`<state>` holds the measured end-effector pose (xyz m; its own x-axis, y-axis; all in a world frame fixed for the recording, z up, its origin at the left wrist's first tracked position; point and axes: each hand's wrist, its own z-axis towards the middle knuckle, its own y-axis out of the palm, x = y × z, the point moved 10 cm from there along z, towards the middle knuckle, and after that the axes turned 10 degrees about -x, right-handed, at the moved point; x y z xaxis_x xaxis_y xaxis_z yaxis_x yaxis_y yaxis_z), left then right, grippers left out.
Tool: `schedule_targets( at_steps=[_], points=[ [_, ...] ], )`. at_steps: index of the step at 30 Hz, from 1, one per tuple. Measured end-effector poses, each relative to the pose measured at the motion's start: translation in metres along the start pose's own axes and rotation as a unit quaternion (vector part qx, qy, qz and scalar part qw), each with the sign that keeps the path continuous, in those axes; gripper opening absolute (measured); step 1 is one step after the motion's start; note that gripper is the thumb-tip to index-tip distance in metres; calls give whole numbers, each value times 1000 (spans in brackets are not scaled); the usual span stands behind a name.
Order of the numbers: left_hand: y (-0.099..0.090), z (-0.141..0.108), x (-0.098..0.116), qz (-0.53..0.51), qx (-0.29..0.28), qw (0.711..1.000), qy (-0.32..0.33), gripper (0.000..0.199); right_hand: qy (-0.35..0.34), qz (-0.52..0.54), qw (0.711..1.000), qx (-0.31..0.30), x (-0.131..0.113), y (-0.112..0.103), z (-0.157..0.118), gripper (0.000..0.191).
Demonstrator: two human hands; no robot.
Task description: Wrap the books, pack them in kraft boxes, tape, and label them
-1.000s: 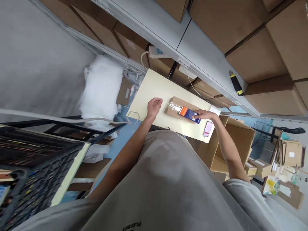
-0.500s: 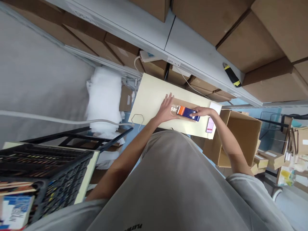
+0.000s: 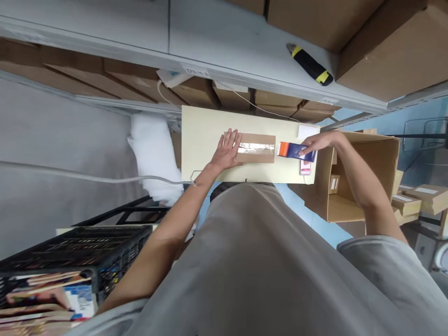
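Note:
A small flat cardboard box (image 3: 257, 157) lies on the cream tabletop (image 3: 205, 121) with a shiny strip of clear tape (image 3: 257, 148) running along its top. My left hand (image 3: 227, 150) rests flat on the box's left end, fingers stretched out. Off the box's right end, my right hand (image 3: 312, 143) grips a blue-and-orange tape dispenser (image 3: 296, 150), its orange end pointing left. The dispenser and right hand partly cover a phone (image 3: 305, 169) lying on the tabletop.
A large open carton (image 3: 322, 191) stands right of the table, with a small box inside. Shelves of cartons run behind; a black-and-yellow utility knife (image 3: 311, 65) lies on one. White wrapping material (image 3: 154, 154) and a black crate (image 3: 122, 252) are at left.
My right hand has moved right with the tape dispenser, from over the box to past its end. The left hand still lies on the box's left end. The camera view has turned.

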<state>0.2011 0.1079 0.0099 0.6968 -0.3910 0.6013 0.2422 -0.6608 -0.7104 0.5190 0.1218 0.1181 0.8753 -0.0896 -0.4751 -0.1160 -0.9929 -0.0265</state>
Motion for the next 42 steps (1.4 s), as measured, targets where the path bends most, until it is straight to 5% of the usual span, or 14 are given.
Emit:
schedule_targets(
  at_steps=[3, 6, 17, 23, 27, 34, 42],
  points=[
    [0, 3, -1, -7, 4, 1000, -7, 153, 27, 5, 999, -43, 45, 2, -15, 77],
    [-2, 3, -1, -18, 5, 1000, -20, 151, 60, -11, 998, -27, 64, -7, 3, 67],
    [-4, 3, -1, -15, -8, 999, -48, 158, -7, -38, 999, -21, 86, -17, 54, 80],
    [-3, 5, -2, -9, -11, 998, -54, 156, 63, 15, 998, -15, 97, -10, 53, 67],
    [-4, 5, -1, -8, -15, 998, -62, 158, 81, 31, 995, -57, 96, 1, 55, 64],
    [-4, 5, 0, -6, -14, 998, -68, 161, 98, 24, 994, -28, 84, 12, 70, 62],
    [-5, 6, 1, -2, -17, 999, -51, 160, 126, -49, 984, 117, 47, 33, 92, 42]
  ],
)
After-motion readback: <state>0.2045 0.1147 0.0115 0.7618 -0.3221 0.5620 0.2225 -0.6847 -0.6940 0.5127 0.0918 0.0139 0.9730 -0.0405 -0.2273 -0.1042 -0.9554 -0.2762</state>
